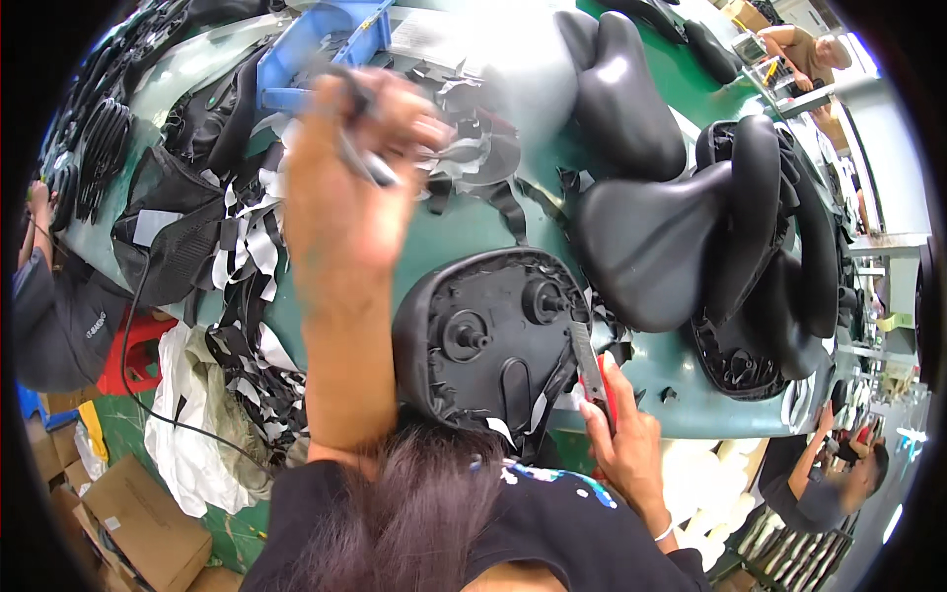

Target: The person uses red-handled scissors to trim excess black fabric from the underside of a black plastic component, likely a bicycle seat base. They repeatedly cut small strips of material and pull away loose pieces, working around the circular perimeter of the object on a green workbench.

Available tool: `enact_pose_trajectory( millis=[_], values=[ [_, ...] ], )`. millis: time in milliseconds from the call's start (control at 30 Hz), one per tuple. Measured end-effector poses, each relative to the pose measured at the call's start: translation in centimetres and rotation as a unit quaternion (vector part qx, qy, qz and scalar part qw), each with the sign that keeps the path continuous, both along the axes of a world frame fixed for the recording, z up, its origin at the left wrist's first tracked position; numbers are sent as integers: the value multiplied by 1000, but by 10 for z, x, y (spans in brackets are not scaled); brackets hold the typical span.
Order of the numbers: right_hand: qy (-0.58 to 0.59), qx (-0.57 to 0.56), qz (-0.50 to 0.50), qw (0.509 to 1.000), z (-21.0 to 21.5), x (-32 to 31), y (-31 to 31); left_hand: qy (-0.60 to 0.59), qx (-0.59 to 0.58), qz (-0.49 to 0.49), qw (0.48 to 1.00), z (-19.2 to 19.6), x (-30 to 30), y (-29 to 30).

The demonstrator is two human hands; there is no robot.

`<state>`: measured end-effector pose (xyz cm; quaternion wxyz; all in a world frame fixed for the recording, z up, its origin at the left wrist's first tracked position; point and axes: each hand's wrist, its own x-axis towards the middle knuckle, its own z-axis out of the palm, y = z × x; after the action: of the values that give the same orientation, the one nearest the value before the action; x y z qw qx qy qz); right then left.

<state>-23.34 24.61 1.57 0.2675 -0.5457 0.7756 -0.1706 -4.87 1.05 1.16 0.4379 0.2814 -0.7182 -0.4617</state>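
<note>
- A black bike seat (493,340) is lying upside down near the front edge of the green table (464,227), so its hard underside with round bumps is showing.
- The right hand (621,434) is sitting at the seat's right edge, just beside it and touching the rim.
- This hand is closing around a cutting tool (594,370) with a red handle, and the grey blade is pointing up along the seat's edge.
- The left hand (345,168) is lifting high above the table, up and to the left of the seat, well apart from it.
- Its fingers are curling around a thin grey thing (367,163); it is blurry, maybe a pen or a small tool.
- More black seats (641,237) are lying right side up to the right of the upside-down seat.
- Black and white scraps (247,247) are piling up on the left side of the table.
- A blue bin (326,39) is sitting at the far side, behind the left hand.
</note>
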Motion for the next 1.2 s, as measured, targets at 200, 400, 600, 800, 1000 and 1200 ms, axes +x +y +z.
enact_pose_trajectory(
  millis=[200,400,600,800,1000,1200],
  values=[
    [-273,-60,-104,954,-32,14,-26,-402,32,-116,908,-38,33,-5],
    [42,-459,-19,887,38,-32,-142,68,258,188,945,-18,64,-75],
    [-141,-471,-110,864,82,-98,-351,-279,-77,-166,943,-25,-25,-57],
    [-319,-319,-211,867,28,-209,-528,25,164,-252,953,-72,-31,-67],
    [-341,-141,-218,904,-19,-264,-641,19,169,-197,966,-78,-24,-74],
    [-228,-139,-185,946,-56,-272,-666,6,179,-191,965,-80,-27,-75]
  ],
)
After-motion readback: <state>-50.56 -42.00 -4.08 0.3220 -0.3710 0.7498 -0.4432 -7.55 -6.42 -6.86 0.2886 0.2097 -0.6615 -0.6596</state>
